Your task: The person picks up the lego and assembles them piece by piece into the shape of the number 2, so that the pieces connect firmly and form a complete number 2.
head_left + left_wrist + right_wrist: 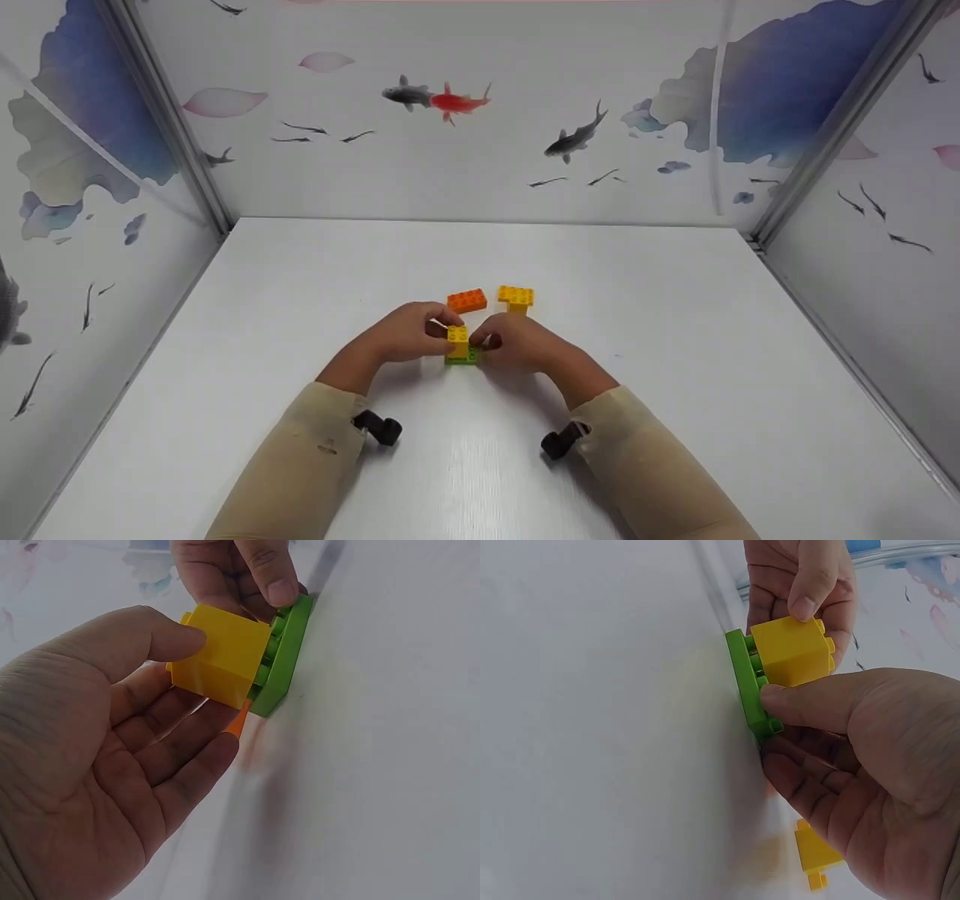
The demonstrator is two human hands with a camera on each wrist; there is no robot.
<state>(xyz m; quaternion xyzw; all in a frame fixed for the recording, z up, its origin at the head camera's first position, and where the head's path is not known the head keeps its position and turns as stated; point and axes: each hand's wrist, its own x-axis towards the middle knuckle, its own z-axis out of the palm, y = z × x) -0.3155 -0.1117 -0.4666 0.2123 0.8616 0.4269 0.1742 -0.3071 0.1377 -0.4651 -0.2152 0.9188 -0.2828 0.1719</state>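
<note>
My left hand (411, 330) pinches a yellow building block (221, 656) between thumb and fingers. That block stands over one end of a flat green building plate (286, 664), its lower edge right at the plate's studs. In the left wrist view it leans a little, with green studs showing beneath it. Across from it, my right hand (521, 343) grips the other end of the green plate, thumb on the stud side and fingers around the far edge. In the right wrist view the plate (744, 679) lies close over the white table.
Just beyond my hands lies an orange block (467, 301) with studs on top. To its right is a yellow piece (516, 294), wide above and narrow below, partly behind my right hand. Printed panels wall in the white table (480, 465) at the back and sides.
</note>
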